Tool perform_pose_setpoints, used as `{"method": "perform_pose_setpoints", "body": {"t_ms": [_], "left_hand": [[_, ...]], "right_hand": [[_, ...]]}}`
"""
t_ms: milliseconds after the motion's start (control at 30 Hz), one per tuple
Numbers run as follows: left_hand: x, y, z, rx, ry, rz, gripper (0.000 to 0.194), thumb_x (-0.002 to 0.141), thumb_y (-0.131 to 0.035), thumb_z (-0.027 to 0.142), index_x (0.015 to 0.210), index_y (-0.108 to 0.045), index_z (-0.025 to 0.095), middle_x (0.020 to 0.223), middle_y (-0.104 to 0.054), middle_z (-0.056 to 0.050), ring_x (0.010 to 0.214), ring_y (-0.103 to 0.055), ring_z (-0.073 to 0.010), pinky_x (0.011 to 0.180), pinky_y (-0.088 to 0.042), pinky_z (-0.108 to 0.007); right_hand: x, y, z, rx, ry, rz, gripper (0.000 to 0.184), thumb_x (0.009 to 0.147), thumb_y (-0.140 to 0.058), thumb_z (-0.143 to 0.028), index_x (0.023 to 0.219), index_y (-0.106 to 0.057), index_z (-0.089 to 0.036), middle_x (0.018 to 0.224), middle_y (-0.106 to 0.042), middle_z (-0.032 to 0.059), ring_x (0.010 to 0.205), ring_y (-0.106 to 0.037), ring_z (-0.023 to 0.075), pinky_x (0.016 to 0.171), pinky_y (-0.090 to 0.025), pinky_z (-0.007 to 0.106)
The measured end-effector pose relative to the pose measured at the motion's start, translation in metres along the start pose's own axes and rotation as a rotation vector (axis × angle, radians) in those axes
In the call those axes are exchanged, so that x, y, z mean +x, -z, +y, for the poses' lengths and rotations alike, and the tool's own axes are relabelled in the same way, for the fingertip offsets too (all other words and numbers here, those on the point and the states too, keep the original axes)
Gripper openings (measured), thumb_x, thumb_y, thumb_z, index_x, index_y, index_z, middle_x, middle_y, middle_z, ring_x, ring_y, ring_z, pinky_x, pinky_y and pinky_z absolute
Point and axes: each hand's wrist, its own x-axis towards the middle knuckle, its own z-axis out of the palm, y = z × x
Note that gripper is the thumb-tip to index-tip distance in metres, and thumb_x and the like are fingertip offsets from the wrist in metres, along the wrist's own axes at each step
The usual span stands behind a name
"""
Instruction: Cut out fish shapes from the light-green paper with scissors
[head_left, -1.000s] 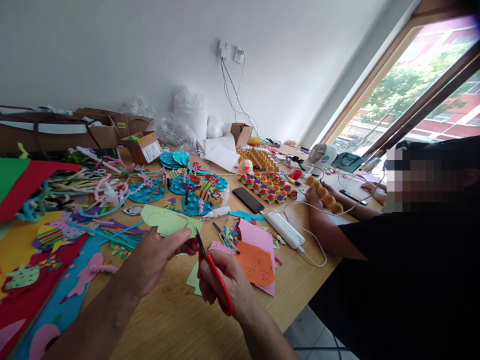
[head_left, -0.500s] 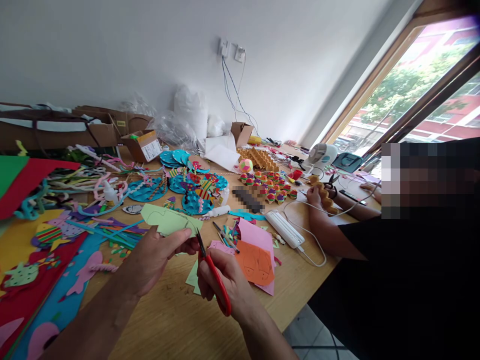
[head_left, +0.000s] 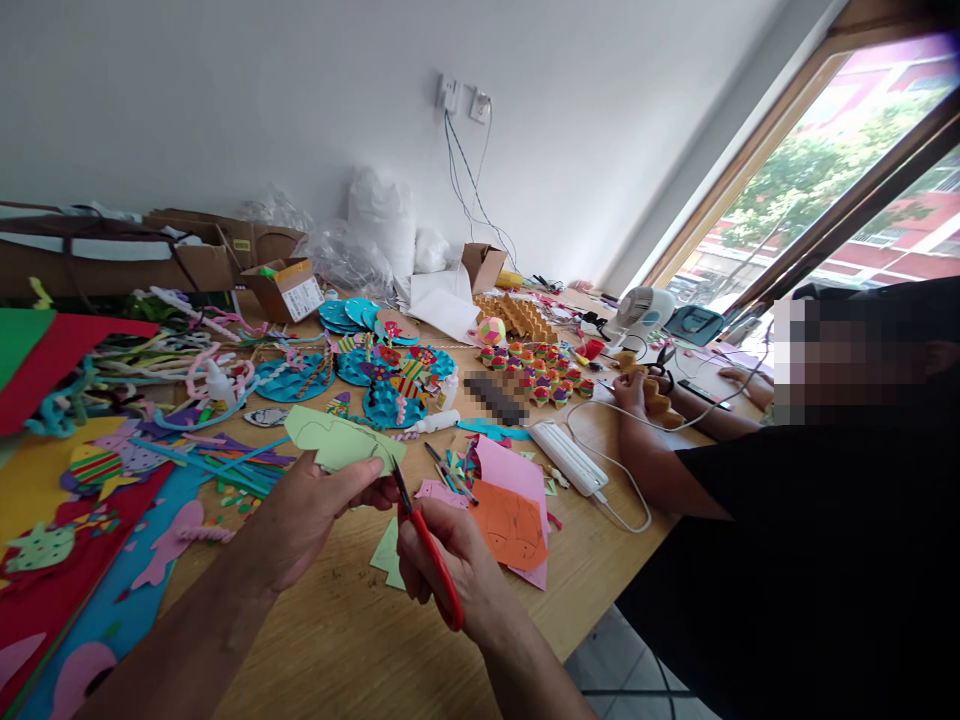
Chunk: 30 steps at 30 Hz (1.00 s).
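A light green sheet of paper with a dark curved outline drawn on it is pinched in my left hand, thumb on top. In my right hand is a pair of red-handled scissors, fingers wrapped round the handles. The dark blades point up at the sheet's right edge, close to my left fingertips. Below the hands another green paper piece lies on the table. Right of them sits an orange sheet with drawn shapes, on top of a pink sheet.
A white power strip with its cable lies to the right. Beyond it a co-worker's hands hold a brown egg-carton strip. Blue paper plates, colourful egg-carton pieces and pipe cleaners cover the back. Coloured sheets lie left.
My hands, the green paper and the scissors stay almost in place; the blades shift very slightly. The co-worker's head and hands have moved a little.
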Motion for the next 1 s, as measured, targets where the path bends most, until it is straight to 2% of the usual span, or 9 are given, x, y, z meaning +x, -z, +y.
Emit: {"method": "perform_pose_setpoints", "body": {"t_ms": [333, 467, 800, 1000], "left_hand": [[0.0, 0.009, 0.002, 0.079, 0.024, -0.096, 0.011, 0.067, -0.07, 0.027, 0.062, -0.075, 0.018, 0.063, -0.076, -0.001, 0.063, -0.067, -0.0172, 0.064, -0.055, -0.027], [0.001, 0.01, 0.001, 0.084, -0.003, -0.129, 0.012, 0.07, -0.069, 0.027, 0.064, -0.075, 0.019, 0.064, -0.075, -0.001, 0.064, -0.067, -0.0168, 0.064, -0.055, -0.026], [0.0, 0.007, 0.005, 0.108, -0.008, -0.132, 0.01, 0.07, -0.067, 0.025, 0.064, -0.073, 0.018, 0.062, -0.073, -0.001, 0.061, -0.065, -0.0157, 0.059, -0.052, -0.024], [0.001, 0.009, 0.001, 0.078, 0.002, -0.14, 0.011, 0.071, -0.067, 0.025, 0.064, -0.074, 0.018, 0.064, -0.074, -0.002, 0.062, -0.066, -0.0161, 0.061, -0.053, -0.025]], "right_hand": [[-0.002, 0.003, 0.005, -0.051, 0.002, 0.004, 0.029, 0.08, -0.055, -0.035, 0.059, -0.045, -0.02, 0.045, -0.047, -0.0055, 0.038, -0.038, 0.0058, 0.038, -0.028, 0.016], [-0.002, 0.003, 0.005, -0.053, 0.016, -0.006, 0.029, 0.081, -0.054, -0.037, 0.059, -0.045, -0.02, 0.045, -0.046, -0.0054, 0.039, -0.04, 0.0065, 0.039, -0.029, 0.017], [-0.004, 0.002, 0.004, -0.058, -0.004, 0.0, 0.033, 0.081, -0.058, -0.041, 0.06, -0.045, -0.02, 0.046, -0.046, -0.0064, 0.04, -0.039, 0.0059, 0.04, -0.028, 0.017], [-0.003, 0.001, 0.004, -0.045, 0.008, 0.009, 0.035, 0.081, -0.058, -0.041, 0.058, -0.044, -0.02, 0.044, -0.045, -0.0063, 0.039, -0.037, 0.0059, 0.039, -0.027, 0.017]]}}
